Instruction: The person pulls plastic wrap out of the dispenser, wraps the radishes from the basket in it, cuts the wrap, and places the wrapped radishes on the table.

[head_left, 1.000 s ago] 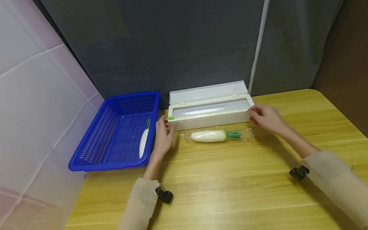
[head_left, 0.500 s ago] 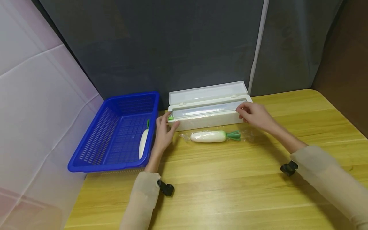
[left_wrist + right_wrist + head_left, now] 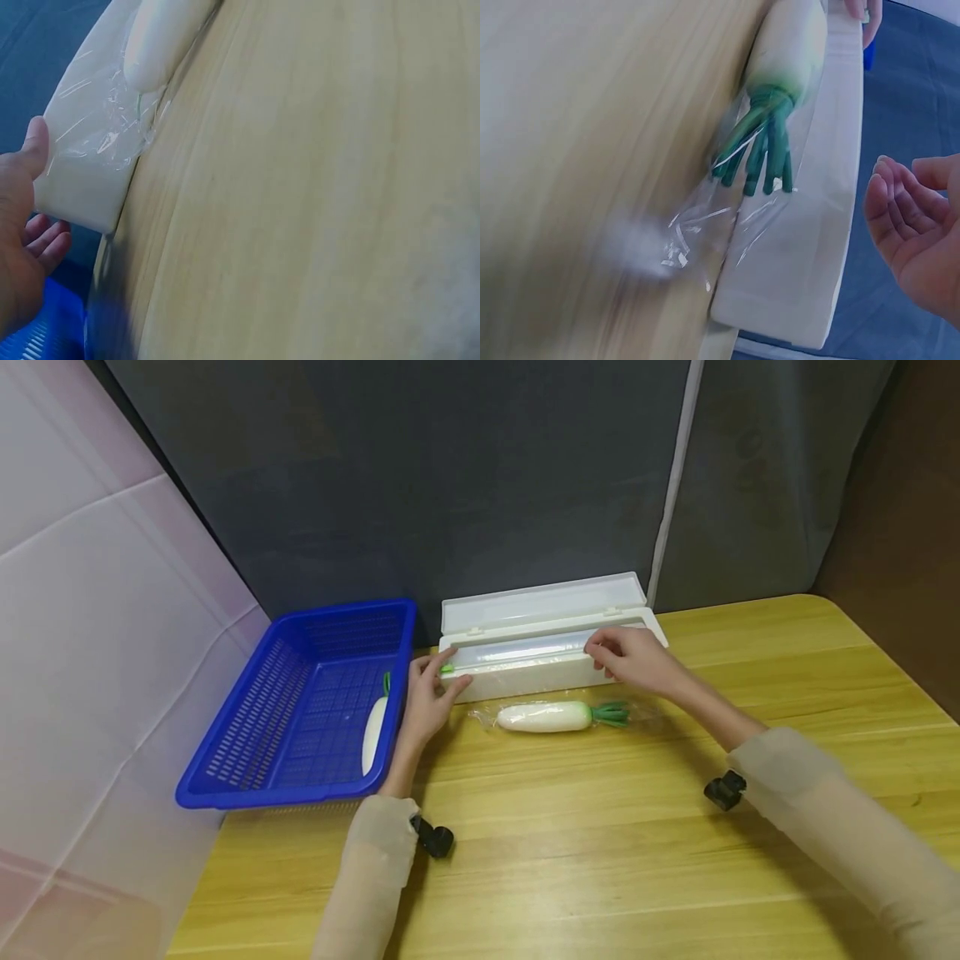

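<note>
A white cling film box (image 3: 525, 677) stands at the back with its lid (image 3: 543, 602) raised; a roll of film (image 3: 517, 649) shows inside. My left hand (image 3: 427, 697) grips the box's left end, thumb on the front wall, beside a small green piece (image 3: 447, 668). At the front rim, right of the middle, is my right hand (image 3: 637, 660), fingers bent and thumb close to them; whether they pinch film is unclear. Before the box lies a white radish (image 3: 543, 717) with green stalks, wrapped in clear film (image 3: 682, 240).
A blue plastic basket (image 3: 300, 797) stands left of the box, near my left forearm. Another white radish (image 3: 372, 739) lies inside it along the right wall. Dark sheeting (image 3: 525, 485) rises behind the wooden table (image 3: 562, 860).
My right hand has moved left along the box's front rim from its right end. My left hand has shifted slightly and closed on the left end. The wrapped radish stays put.
</note>
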`<state>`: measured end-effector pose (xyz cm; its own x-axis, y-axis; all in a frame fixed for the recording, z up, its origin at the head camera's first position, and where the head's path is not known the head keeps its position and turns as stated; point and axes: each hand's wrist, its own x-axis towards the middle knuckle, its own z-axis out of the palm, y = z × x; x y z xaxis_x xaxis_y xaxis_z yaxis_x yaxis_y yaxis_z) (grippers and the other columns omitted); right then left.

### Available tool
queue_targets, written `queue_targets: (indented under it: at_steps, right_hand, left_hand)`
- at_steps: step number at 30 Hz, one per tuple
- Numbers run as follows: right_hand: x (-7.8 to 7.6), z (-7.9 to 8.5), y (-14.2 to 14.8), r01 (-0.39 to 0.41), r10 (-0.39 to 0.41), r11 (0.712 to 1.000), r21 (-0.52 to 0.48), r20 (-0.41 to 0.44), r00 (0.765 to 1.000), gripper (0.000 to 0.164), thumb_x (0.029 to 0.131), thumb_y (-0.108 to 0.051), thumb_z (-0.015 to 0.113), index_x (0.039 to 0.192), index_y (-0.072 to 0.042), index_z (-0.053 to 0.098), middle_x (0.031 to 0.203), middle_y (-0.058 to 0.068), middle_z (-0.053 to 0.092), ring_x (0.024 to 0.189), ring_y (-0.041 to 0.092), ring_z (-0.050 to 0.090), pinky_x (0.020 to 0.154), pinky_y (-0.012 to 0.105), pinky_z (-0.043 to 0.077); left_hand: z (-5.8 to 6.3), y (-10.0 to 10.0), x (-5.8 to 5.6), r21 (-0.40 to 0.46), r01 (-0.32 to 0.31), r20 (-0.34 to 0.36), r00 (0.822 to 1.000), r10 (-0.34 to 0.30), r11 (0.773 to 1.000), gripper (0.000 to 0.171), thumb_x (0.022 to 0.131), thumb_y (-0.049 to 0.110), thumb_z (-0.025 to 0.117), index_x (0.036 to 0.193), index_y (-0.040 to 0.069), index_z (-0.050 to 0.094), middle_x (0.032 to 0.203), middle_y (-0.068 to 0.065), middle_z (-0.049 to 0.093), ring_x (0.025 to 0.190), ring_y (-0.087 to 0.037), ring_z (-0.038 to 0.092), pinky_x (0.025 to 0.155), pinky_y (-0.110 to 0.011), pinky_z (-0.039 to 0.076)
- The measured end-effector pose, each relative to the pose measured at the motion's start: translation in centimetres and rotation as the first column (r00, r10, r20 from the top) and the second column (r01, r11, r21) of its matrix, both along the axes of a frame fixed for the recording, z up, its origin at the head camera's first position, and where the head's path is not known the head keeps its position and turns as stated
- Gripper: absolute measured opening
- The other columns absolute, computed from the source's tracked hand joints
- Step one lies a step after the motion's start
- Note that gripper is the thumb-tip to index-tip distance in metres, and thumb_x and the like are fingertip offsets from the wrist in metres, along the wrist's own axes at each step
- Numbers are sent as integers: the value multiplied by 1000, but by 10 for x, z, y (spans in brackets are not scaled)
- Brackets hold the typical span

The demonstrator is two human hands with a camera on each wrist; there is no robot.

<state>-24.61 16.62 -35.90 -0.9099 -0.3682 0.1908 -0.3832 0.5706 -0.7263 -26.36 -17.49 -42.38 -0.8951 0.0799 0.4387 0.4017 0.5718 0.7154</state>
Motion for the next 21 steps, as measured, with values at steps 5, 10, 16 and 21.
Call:
queue_targets:
  at_steps: [5, 10, 16, 21]
  right_hand:
    - [-2, 4, -8, -19, 19, 1000, 5, -1, 1000, 21, 104, -17, 56, 107, -1, 68, 85, 15, 68, 75, 33, 65, 64, 30, 52]
    - [-5, 9, -18, -41, 41, 999, 7, -11, 999, 21, 104, -17, 56, 106, 0, 68, 84, 15, 68, 72, 28, 63, 63, 30, 51]
    - [-11, 11, -36, -60, 60, 998, 10, 0, 998, 19, 103, -15, 56, 106, 0, 67, 84, 15, 67, 70, 21, 60, 64, 31, 49]
    - [-17, 10, -52, -86, 86, 996, 14, 0, 996, 21, 104, -17, 54, 107, 0, 67, 86, 14, 68, 71, 19, 61, 64, 32, 49]
  left_hand:
    - [0, 0, -2, -10, 16, -20, 1000, -16, 1000, 53, 89, 17, 79, 138, 4, 61, 127, -29, 45, 93, -28, 47, 77, -33, 39]
    - [-1, 0, -5, 18, 28, -16, 999, -28, 999, 52, 88, 15, 80, 135, 5, 63, 127, -28, 47, 90, -26, 47, 75, -29, 38]
    - [-4, -1, -6, 124, 40, 50, 998, -46, 991, 51, 88, 12, 79, 136, 6, 63, 128, -25, 48, 84, -18, 49, 70, -19, 42]
    - [-7, -1, -7, 199, 48, 71, 995, -64, 979, 52, 88, 8, 79, 137, 5, 62, 126, -24, 47, 83, -20, 54, 69, -15, 46]
